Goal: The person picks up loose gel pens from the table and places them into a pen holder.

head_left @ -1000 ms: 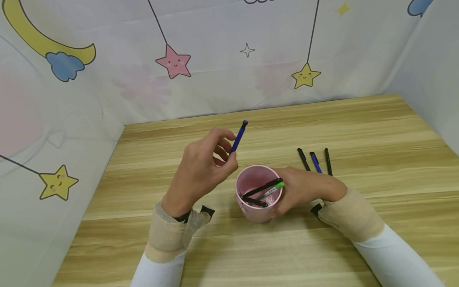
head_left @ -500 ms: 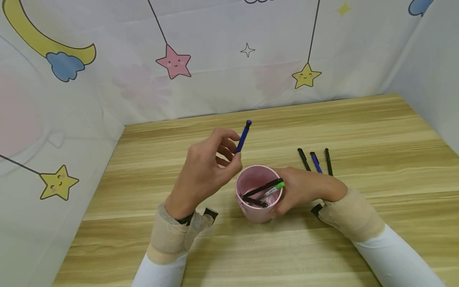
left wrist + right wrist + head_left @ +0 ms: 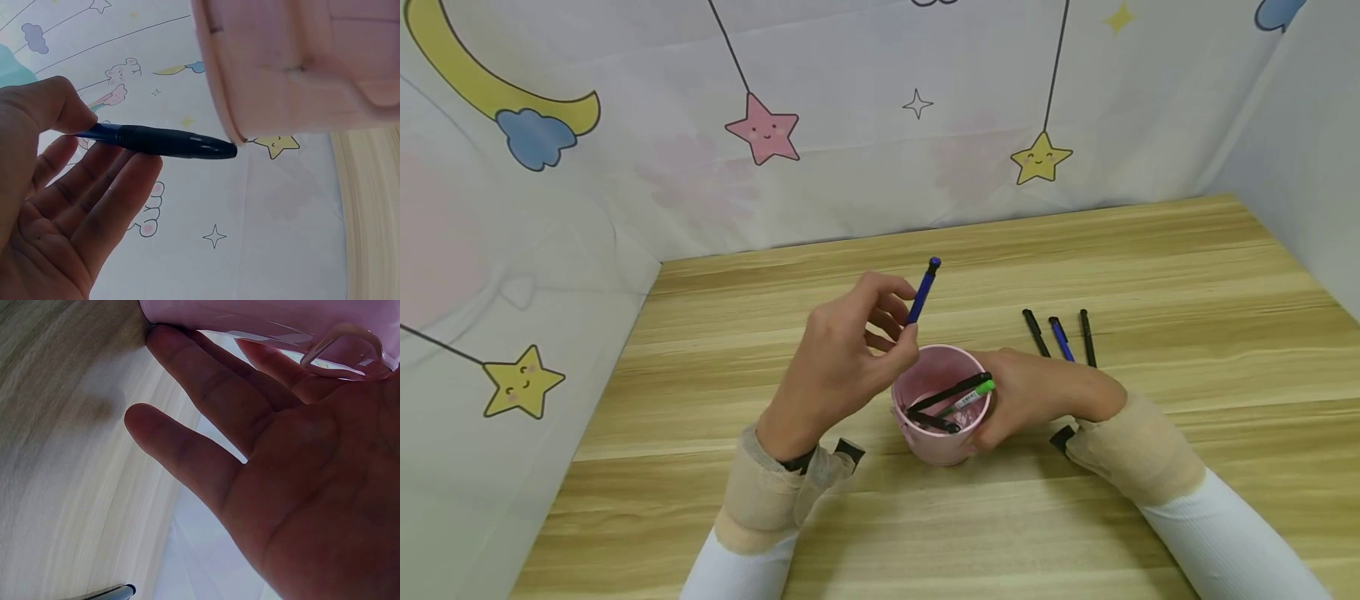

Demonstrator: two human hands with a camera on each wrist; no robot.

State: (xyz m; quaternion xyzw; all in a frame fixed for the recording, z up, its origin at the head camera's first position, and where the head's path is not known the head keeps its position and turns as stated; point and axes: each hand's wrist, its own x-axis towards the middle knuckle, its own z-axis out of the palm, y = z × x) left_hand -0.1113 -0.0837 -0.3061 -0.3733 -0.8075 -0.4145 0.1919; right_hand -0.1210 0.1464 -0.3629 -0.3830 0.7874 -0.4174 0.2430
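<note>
Your left hand point(image 3: 842, 354) pinches a slim blue pen point(image 3: 922, 293); your right hand point(image 3: 1033, 387) clasps a round pink bucket point(image 3: 938, 450). Inside: three black/green pens point(image 3: 949, 393); remaining outside: three black/blue pens point(image 3: 1061, 338).

In the head view, the left hand point(image 3: 846, 354) hid the lower end of the blue pen point(image 3: 922, 293); in the left wrist view, its rear end was lost behind the thumb. The right hand point(image 3: 1037, 387) covered the near ends of three pens point(image 3: 1061, 337) towards the worktop's right edge, and its farther fingertips were out of sight behind the pink bucket point(image 3: 934, 450). Print on the green-ended pen point(image 3: 967, 401) was too small to read. The worktop point(image 3: 985, 542) lost its near edge below the head view. Both wrist views cropped the bucket.
</note>
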